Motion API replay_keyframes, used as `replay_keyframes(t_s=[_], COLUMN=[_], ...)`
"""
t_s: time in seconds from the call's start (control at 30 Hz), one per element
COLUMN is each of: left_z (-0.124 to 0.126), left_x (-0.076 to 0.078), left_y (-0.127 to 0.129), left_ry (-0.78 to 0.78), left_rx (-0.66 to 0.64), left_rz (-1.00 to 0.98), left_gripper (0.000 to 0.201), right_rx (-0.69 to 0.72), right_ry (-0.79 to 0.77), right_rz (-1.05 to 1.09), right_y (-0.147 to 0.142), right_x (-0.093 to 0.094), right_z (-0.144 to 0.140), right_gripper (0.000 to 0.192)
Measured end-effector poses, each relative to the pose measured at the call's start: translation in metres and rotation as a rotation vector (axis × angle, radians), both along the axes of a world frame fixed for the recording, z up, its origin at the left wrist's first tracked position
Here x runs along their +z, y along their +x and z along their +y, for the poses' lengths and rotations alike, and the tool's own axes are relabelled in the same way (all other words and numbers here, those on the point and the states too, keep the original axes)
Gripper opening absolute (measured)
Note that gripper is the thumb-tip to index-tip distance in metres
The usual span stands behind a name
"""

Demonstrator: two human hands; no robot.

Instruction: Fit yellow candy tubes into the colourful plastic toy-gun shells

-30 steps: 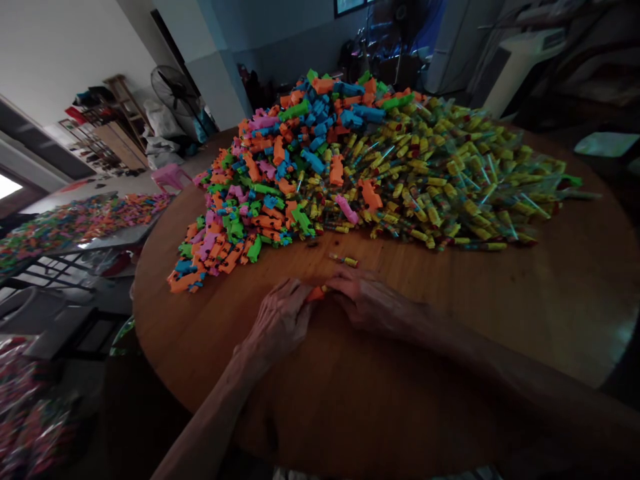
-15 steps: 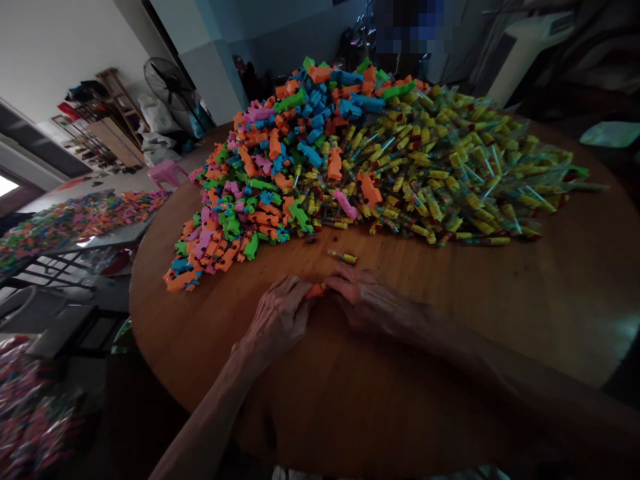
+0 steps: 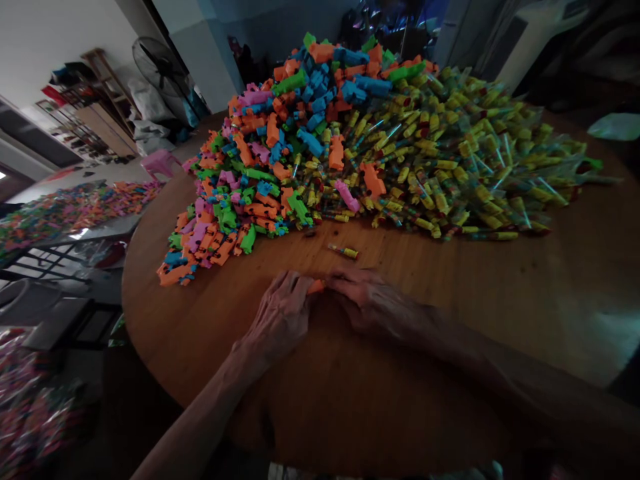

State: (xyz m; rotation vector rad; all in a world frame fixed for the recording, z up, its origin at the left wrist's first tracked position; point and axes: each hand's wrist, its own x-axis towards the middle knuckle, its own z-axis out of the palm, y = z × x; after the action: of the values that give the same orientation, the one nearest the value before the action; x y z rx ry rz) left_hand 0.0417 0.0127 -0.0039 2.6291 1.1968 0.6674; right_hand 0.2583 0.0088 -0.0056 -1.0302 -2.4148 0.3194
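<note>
Just left of the table's middle, my left hand [image 3: 284, 308] is closed round a small orange plastic toy car [image 3: 316, 287], most of it hidden by the fingers. My right hand [image 3: 364, 297] pinches at the car's right end. Whatever sits between those right fingertips is covered and too small to make out. A single yellow-wrapped tube [image 3: 350, 253] with a clear tail lies on the wood just beyond both hands. Behind it rises a heap of toy cars [image 3: 260, 177] in orange, blue, green and pink, merging on the right with a heap of yellow tubes [image 3: 450, 167].
The round wooden table [image 3: 480, 300] carries both heaps. To the left, a lower table [image 3: 70, 217] is covered with more coloured toys, with a pink stool [image 3: 159, 163] by it. Bagged toys [image 3: 37, 407] lie at lower left. A standing fan [image 3: 159, 67] is further back.
The view has shifted slightly. Both hands stay together at the orange toy car, with hardly any movement. A bit of yellow seen at the right fingertips earlier is now hard to see.
</note>
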Motion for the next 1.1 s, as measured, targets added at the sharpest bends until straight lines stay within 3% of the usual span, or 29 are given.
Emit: replay_keyframes(t_s=[0.33,0.5,0.6,0.8,1.0,1.1], left_z=[0.003,0.002,0.005,0.013,0.012,0.008], left_x=[-0.002,-0.004,-0.003,-0.006,-0.012,-0.013], left_y=[-0.002,0.000,-0.002,-0.010,-0.010,-0.008], left_ry=[0.015,-0.003,-0.018,0.048,0.097,0.103], left_rx=[-0.040,-0.033,-0.057,-0.162,-0.099,-0.076], left_rz=[-0.002,-0.025,-0.031,0.013,0.028,0.027], left_gripper=[0.013,0.014,0.014,0.010,0.010,0.012], right_rx=[0.033,-0.114,-0.098,-0.024,-0.053,-0.002], right_ry=[-0.007,-0.126,-0.155,-0.125,-0.089,0.022], right_rz=[-0.086,0.111,0.101,0.060,-0.015,-0.060], right_y=[-0.004,-0.011,-0.010,-0.004,-0.009,-0.011], right_x=[-0.005,-0.016,-0.020,-0.024,-0.022,-0.015], right_z=[0.000,-0.003,-0.003,0.001,0.002,-0.003], right_gripper=[0.028,0.025,0.023,0.025,0.029,0.030])
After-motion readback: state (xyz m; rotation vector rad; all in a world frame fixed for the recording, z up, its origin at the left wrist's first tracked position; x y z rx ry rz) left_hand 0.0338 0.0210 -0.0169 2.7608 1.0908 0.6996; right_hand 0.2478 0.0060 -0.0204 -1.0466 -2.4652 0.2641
